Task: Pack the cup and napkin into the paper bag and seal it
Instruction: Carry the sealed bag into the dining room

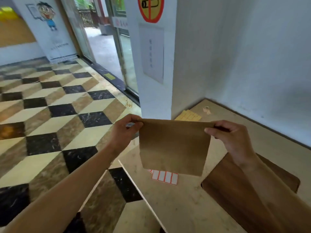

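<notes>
A flat brown kraft paper bag is hanging in the air above a pale beige stone-look table, held up by its top corners. At far left, a glossy floor of black, cream and tan cube-pattern tiles is stretching toward a glass doorway. The left hand is pinching the bag's top left corner, fingers closed on the paper. Beneath the bag, a sheet of white labels with red borders is lying on the table. The right hand is pinching the top right corner. A white wall is rising behind.
</notes>
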### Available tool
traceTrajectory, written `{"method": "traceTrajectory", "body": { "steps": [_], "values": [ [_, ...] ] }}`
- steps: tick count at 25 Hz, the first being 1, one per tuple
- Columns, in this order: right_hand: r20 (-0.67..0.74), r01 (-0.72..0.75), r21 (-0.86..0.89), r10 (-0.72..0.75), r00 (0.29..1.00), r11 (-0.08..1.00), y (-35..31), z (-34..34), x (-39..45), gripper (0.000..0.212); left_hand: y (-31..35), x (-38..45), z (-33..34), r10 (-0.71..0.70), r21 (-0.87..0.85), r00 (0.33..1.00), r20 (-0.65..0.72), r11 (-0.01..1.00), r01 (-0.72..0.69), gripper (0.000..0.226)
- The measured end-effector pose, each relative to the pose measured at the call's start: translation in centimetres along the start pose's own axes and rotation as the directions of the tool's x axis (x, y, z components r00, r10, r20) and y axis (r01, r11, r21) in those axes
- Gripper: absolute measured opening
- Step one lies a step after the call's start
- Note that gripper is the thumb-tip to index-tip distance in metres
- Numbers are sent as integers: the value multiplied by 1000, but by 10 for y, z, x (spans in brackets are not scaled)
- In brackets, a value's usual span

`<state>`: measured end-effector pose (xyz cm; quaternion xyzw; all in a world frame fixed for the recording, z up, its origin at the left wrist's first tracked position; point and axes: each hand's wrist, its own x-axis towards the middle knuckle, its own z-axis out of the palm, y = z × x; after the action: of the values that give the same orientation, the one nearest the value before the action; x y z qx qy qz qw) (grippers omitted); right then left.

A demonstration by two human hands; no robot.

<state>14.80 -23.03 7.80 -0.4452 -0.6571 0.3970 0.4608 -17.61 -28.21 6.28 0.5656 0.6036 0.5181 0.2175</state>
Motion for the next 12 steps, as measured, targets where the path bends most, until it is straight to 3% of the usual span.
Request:
{"method": "traceTrajectory", "body": {
  "steps": [6,12],
  "values": [
    [247,62,85,-81,965,994,-29,114,8,19,-16,-78,-121,-52,104,969,-240,991,79,37],
    [478,158,152,-212,853,976,-84,244,-35,18,-14,-191,-239,-112,104,872,-477,978,183,31]
  ]
}}
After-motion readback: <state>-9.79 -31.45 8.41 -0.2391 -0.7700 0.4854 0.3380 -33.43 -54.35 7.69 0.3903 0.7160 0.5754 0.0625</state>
